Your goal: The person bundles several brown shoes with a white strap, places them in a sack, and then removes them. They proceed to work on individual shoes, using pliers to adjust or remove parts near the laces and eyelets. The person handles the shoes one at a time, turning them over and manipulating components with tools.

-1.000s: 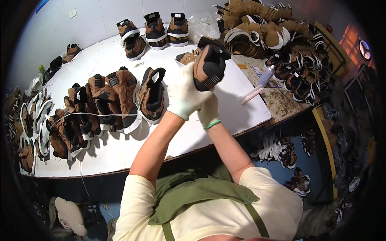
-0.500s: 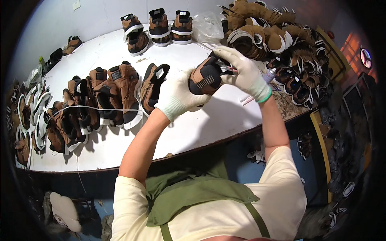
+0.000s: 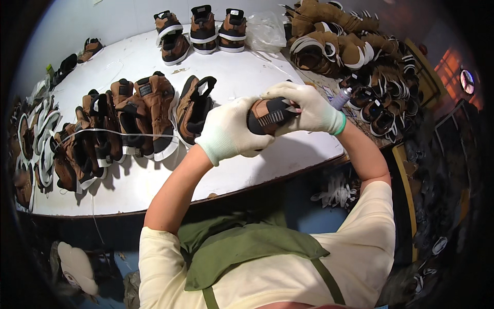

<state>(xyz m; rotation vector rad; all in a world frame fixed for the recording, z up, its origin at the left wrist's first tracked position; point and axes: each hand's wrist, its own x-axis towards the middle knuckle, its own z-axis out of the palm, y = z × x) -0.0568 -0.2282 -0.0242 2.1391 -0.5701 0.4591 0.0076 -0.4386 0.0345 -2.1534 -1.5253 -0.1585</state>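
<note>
Above the table's front part I hold a brown and black shoe (image 3: 268, 114), its black end with a striped patch facing me. My left hand (image 3: 231, 126), in a white knit glove, is closed round the shoe's left side. My right hand (image 3: 309, 107), gloved the same way, is closed with its fingers over the shoe's top and far side. A small grey pointed thing shows by the right fingertips; I cannot make out what it is. Just left of my left hand, a brown shoe with a black collar (image 3: 195, 109) lies on the white table (image 3: 226, 180).
Several brown and black shoes (image 3: 157, 103) are lined up on the left, a pale cord (image 3: 128, 134) across them. More shoes (image 3: 204, 28) stand at the back beside a clear plastic bag (image 3: 265, 32). On the right are a spray can (image 3: 341, 98) and heaped brown shoe parts (image 3: 355, 49).
My right hand has come down and closer over the shoe, its raised fingers now resting across the top. The shoe has tilted and shifted slightly right and down.
</note>
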